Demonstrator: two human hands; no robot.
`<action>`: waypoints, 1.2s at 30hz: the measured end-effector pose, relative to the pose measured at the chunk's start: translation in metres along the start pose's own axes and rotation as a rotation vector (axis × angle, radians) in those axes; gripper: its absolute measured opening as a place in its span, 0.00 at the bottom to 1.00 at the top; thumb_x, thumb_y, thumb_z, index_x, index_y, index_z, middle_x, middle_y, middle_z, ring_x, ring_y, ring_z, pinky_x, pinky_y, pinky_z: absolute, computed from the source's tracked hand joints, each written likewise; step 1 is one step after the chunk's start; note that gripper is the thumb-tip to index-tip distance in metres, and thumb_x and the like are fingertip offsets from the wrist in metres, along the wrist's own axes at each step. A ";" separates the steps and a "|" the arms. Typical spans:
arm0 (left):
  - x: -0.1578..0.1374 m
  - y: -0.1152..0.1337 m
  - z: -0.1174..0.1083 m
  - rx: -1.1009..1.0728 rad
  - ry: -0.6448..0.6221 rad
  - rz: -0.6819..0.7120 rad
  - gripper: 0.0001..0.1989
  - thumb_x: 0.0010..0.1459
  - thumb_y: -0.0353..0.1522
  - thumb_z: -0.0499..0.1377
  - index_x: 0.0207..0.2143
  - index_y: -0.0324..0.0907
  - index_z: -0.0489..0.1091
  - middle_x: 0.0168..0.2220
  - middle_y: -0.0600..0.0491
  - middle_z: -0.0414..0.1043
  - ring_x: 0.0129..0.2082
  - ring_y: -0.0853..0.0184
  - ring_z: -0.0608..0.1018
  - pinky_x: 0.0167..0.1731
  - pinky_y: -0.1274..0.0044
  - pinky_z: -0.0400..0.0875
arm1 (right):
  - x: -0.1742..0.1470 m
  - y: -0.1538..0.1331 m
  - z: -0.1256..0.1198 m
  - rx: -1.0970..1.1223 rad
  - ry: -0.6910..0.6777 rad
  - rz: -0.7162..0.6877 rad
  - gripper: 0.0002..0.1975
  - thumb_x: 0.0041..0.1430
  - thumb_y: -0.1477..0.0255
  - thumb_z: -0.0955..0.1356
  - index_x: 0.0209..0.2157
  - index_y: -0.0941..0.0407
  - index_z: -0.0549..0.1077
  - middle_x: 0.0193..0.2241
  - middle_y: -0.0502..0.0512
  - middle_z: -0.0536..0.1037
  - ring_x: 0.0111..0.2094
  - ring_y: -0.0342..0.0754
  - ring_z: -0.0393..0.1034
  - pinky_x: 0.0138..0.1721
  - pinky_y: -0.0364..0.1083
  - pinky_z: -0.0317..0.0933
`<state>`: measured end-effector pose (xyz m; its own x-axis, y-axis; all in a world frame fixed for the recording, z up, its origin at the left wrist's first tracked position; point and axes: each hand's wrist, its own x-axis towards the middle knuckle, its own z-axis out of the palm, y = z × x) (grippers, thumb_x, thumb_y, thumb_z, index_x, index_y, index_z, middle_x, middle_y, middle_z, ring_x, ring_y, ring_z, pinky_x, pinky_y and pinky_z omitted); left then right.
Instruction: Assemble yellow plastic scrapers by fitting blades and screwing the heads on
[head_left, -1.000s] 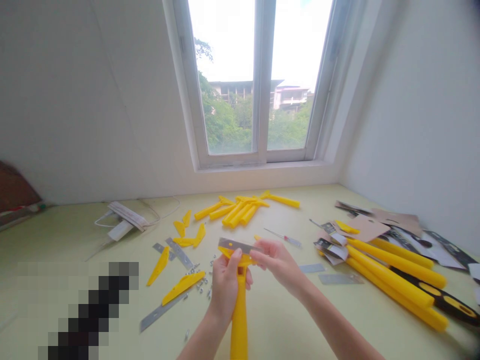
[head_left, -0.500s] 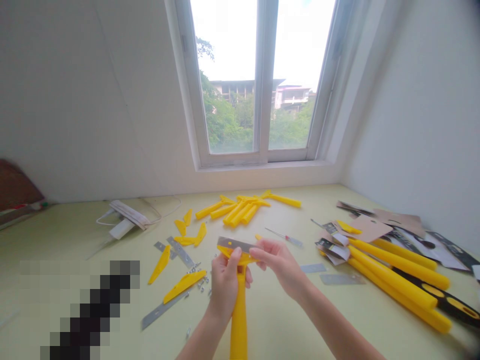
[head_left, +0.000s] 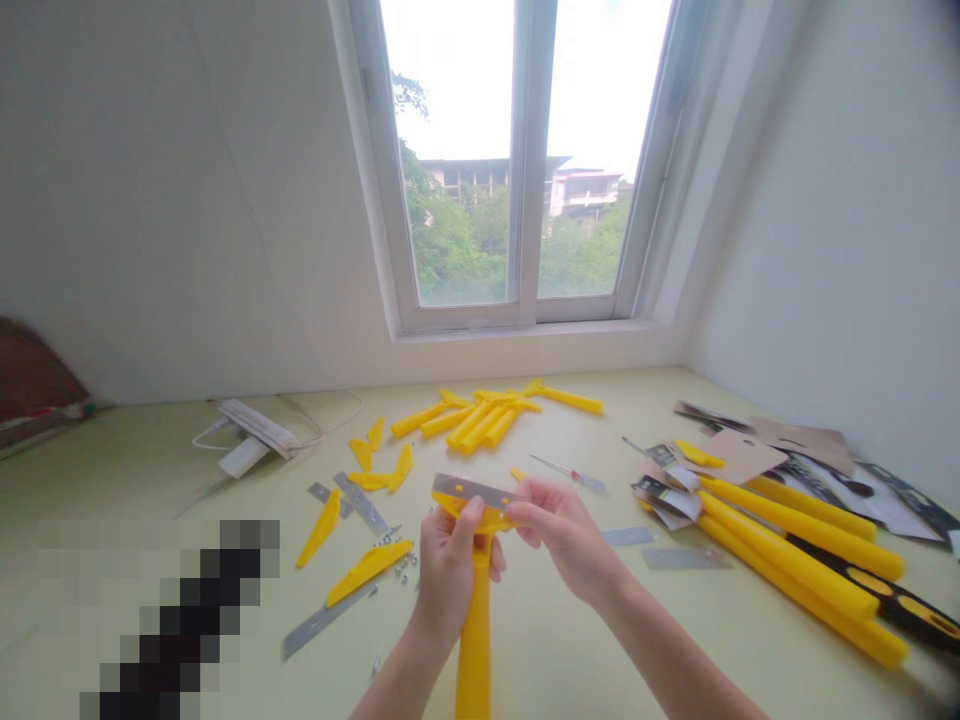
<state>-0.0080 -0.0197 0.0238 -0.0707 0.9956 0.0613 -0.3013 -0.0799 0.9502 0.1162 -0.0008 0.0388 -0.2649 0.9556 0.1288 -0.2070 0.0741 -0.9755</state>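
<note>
My left hand is closed around the neck of a yellow plastic scraper handle, its thumb pressed on the head. A flat metal scraper blade with holes lies along the top of that head, and yellow shows through the holes. At the blade's right end, my right hand pinches blade and head with thumb and fingers. Left of my hands, small screws are scattered on the table. Beside them lie loose yellow cover pieces and more metal blades.
Several yellow scraper handles lie at the back, with a screwdriver nearer. On the right are long yellow-handled scrapers, cardboard packaging and a loose blade. A white power strip with cables lies at the back left.
The blade and scraper head have shifted very slightly left, and the handle's lower end has swung a little left. Both hands keep their hold.
</note>
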 end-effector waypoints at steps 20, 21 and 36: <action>0.002 0.004 0.001 0.066 0.051 -0.006 0.13 0.50 0.38 0.55 0.22 0.37 0.65 0.10 0.58 0.62 0.11 0.75 0.64 0.14 0.83 0.55 | 0.007 -0.002 -0.011 -0.254 0.038 -0.090 0.09 0.46 0.65 0.68 0.24 0.57 0.70 0.22 0.49 0.69 0.27 0.44 0.63 0.28 0.41 0.56; 0.002 0.004 0.002 0.060 0.047 -0.013 0.13 0.50 0.38 0.55 0.23 0.37 0.65 0.10 0.58 0.62 0.11 0.74 0.64 0.14 0.83 0.55 | 0.007 -0.003 -0.011 -0.261 0.057 -0.083 0.10 0.46 0.64 0.68 0.23 0.57 0.70 0.21 0.49 0.69 0.27 0.43 0.62 0.28 0.41 0.56; 0.005 -0.001 0.006 0.084 -0.009 -0.108 0.14 0.46 0.38 0.58 0.28 0.35 0.68 0.12 0.57 0.63 0.13 0.75 0.64 0.17 0.82 0.57 | 0.019 0.012 -0.028 0.461 0.257 0.219 0.06 0.40 0.72 0.72 0.25 0.56 0.73 0.21 0.47 0.69 0.21 0.38 0.61 0.22 0.39 0.58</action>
<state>-0.0024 -0.0139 0.0247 -0.0340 0.9986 -0.0401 -0.2263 0.0314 0.9736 0.1353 0.0258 0.0248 -0.1225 0.9776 -0.1712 -0.5775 -0.2105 -0.7888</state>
